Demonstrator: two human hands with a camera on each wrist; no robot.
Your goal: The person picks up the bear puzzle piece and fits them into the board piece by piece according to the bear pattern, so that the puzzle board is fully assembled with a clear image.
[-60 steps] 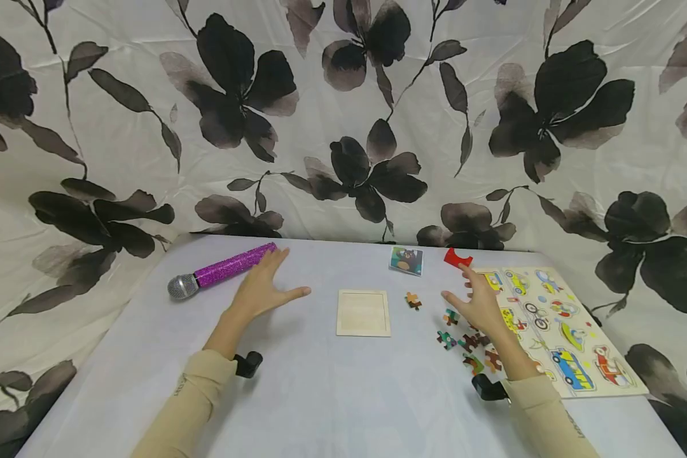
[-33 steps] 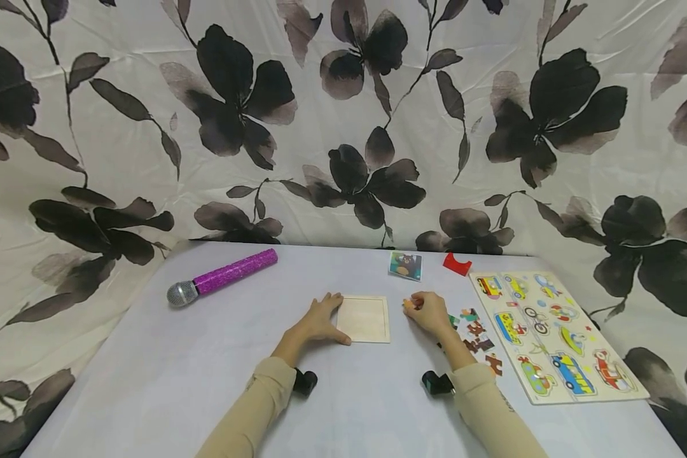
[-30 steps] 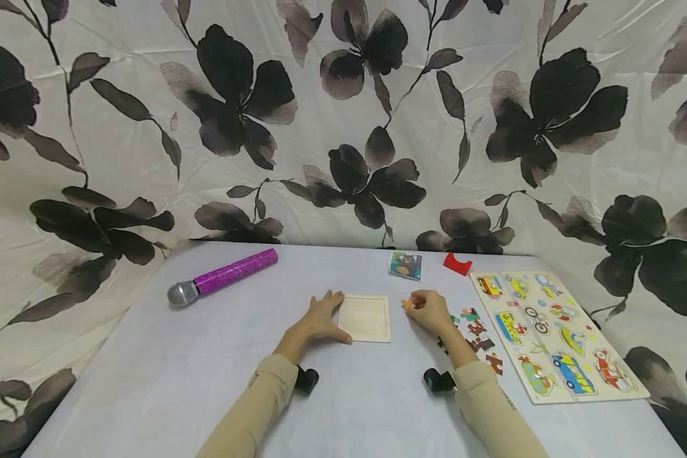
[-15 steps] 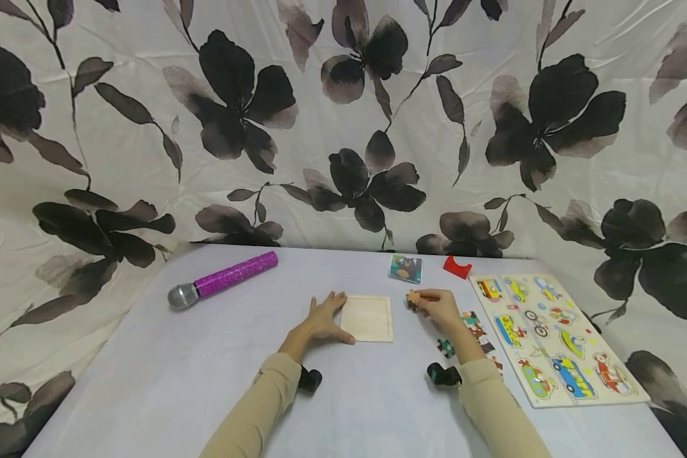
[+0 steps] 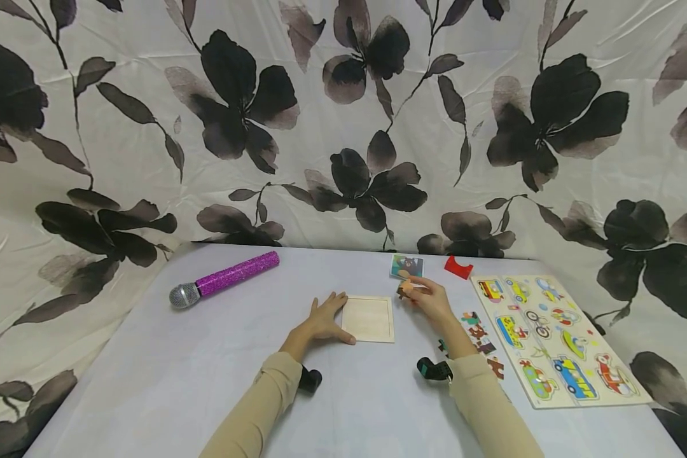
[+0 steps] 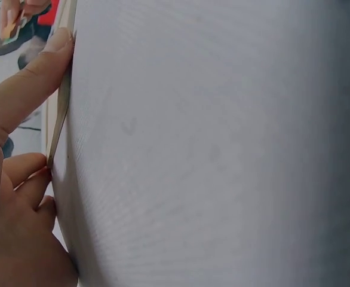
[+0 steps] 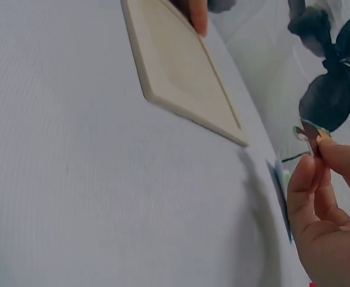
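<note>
My left hand (image 5: 322, 320) steadies a small square wooden puzzle tray (image 5: 368, 319). Its thumb lies at the tray's near left corner and its fingers at the far left corner. In the left wrist view, thumb and fingertips touch the pale tray edge (image 6: 60, 113). My right hand (image 5: 433, 302) pinches a jigsaw piece (image 5: 403, 289) between thumb and fingers, raised above the table right of the tray. In the right wrist view this piece (image 7: 312, 133) is tilted, seen nearly edge-on. A bear picture card (image 5: 406, 265) lies just behind it, partly covered by the hand.
More jigsaw pieces (image 5: 478, 332) lie right of my right forearm, which hides some. A large vehicle puzzle board (image 5: 555, 337) fills the table's right side. A red cut-out piece (image 5: 458, 267) lies at the back; a purple glitter microphone (image 5: 229, 278) lies at the left.
My left hand came from beside the microphone to the tray. My right hand came left, took the jigsaw piece from the table, turned it, and now holds it higher, near the card.
</note>
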